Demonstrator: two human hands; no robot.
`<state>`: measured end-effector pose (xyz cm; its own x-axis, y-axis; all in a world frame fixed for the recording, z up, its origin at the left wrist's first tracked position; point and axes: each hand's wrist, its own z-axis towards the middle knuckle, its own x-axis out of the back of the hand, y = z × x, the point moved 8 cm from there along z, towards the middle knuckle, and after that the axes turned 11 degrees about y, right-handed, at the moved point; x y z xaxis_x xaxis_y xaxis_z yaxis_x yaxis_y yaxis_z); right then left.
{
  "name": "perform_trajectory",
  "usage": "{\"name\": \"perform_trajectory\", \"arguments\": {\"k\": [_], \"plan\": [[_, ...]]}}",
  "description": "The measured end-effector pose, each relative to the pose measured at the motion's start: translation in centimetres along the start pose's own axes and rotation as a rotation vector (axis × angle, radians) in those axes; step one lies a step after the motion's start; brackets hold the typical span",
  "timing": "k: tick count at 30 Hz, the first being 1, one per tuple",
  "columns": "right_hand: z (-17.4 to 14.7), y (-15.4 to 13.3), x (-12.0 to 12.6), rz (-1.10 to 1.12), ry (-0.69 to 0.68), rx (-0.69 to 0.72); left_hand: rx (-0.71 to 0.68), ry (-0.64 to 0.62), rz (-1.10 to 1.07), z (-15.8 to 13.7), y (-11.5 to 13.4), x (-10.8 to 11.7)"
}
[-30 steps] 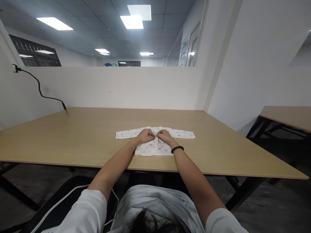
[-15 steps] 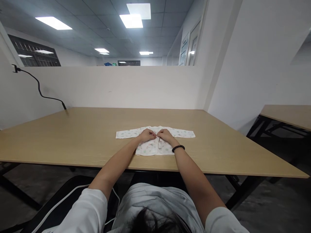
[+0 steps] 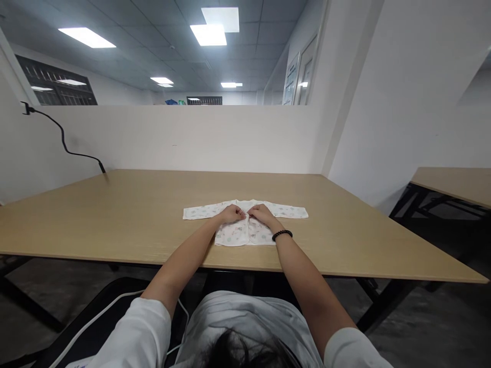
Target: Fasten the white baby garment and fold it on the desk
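Observation:
A small white baby shirt (image 3: 232, 235) with a pale print lies flat on the table, its sleeves stretched out to both sides and its neck toward the far wall. A front opening runs down its middle. My left hand (image 3: 231, 212) pinches the left edge of that opening near the chest. Close beside it, my right hand (image 3: 261, 212) pinches the right edge, fingertips almost touching those of the left. Whatever fastener may sit between the fingertips is too small to make out. A black bead bracelet (image 3: 282, 234) circles my right wrist.
The shirt lies near the front edge of a wide wooden table (image 3: 126, 214). A black gooseneck phone holder (image 3: 63, 138) rises at the back left. A low white wall (image 3: 215, 138) closes off the far side. Another table (image 3: 456, 181) stands at the right.
Both hands stay at the shirt's front opening, with only a slight shift of the fingers. The lower front edges now lie a little flatter and closer together.

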<state>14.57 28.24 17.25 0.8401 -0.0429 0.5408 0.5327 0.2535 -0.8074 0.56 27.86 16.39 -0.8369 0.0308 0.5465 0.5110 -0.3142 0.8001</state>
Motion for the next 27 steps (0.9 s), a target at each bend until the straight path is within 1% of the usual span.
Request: {"name": "perform_trajectory", "arguments": {"k": [3,9,12,19,23,27], "plan": [[0.1,0.2,-0.2,0.022,-0.028,0.002,0.021,0.023,0.008,-0.1,-0.1,0.3],[0.2,0.7,-0.8,0.028,-0.081,0.027,0.106,0.045,0.006,-0.2,-0.2,0.6],[0.2,0.9,-1.0,0.037,-0.099,0.039,0.129,0.024,0.013,-0.2,-0.2,0.5],[0.7,1.1,-1.1,-0.012,-0.101,0.014,0.073,-0.006,0.029,-0.5,0.3,0.6],[0.8,1.2,-1.1,0.002,-0.087,-0.002,0.058,0.024,0.048,-0.3,0.3,0.7],[0.7,0.9,-1.0,-0.007,-0.054,0.037,0.042,0.073,0.058,0.0,0.0,1.0]]}}
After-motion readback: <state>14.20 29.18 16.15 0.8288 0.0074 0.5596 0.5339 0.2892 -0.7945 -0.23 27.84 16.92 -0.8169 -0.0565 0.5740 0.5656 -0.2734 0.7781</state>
